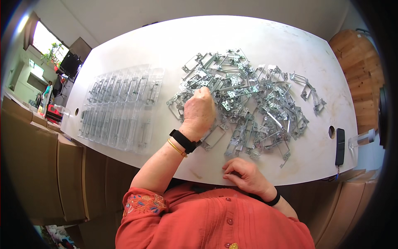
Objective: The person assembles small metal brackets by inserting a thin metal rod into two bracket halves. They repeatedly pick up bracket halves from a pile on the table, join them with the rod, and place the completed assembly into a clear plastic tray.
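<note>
A large heap of silvery metal brackets (pixel 240 93) lies tangled on the white table. Over the heap's left side my left hand (pixel 200 111) reaches in, its fingers closed and pointing away from me. Whatever it grips, if anything, is hidden by the hand. At the table's near edge, below the heap, my right hand (pixel 246 173) rests with curled fingers. A dark gap shows between its thumb and fingers, and I cannot make out anything held there. To the left stand clear plastic trays (pixel 120 103) in rows, with metal pieces in their slots.
The white table (pixel 178 39) has a hole near each side. A black oblong device (pixel 340 147) lies at its right edge, close to a clear plastic object (pixel 361 139). Cardboard boxes (pixel 41 170) stand at lower left. A round wooden board (pixel 358 74) leans beyond the right edge.
</note>
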